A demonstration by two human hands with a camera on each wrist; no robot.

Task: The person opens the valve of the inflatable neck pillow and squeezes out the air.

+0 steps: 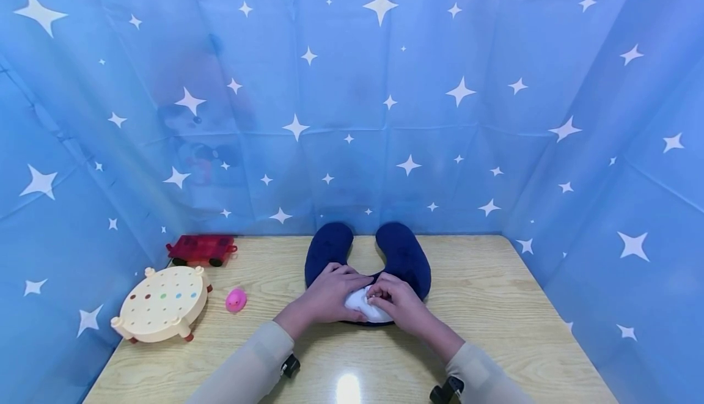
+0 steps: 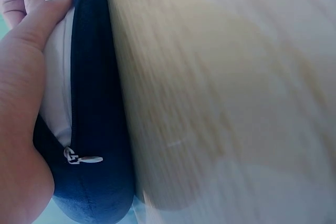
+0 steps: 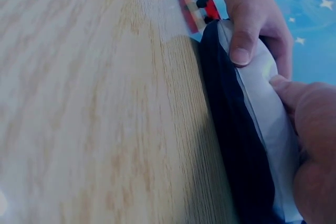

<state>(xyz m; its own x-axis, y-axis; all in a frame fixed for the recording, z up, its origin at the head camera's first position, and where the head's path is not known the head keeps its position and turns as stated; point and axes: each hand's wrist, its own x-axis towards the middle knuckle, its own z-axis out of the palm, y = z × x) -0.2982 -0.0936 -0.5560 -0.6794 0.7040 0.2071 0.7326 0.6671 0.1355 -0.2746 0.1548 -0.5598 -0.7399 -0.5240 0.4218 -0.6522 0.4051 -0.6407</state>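
A navy U-shaped neck pillow [image 1: 404,254] lies on the table, its two ends pointing to the back. Along its front curve the cover is unzipped and a white inner cushion [image 1: 355,300] shows through. My left hand [image 1: 330,295] grips the pillow's left part, with the thumb on the white cushion. My right hand [image 1: 404,307] has its fingers curled at the white cushion and pinches it; the fingertips are partly hidden. In the left wrist view a metal zipper pull [image 2: 90,159] hangs at one end of the opening.
On the table's left side stand a cream pegboard-like toy with short legs [image 1: 162,303] and a red toy cart [image 1: 202,249] behind it. A small pink toy [image 1: 236,300] sits between them and the pillow. A blue starred curtain [image 1: 352,147] surrounds the wooden table [image 1: 473,355].
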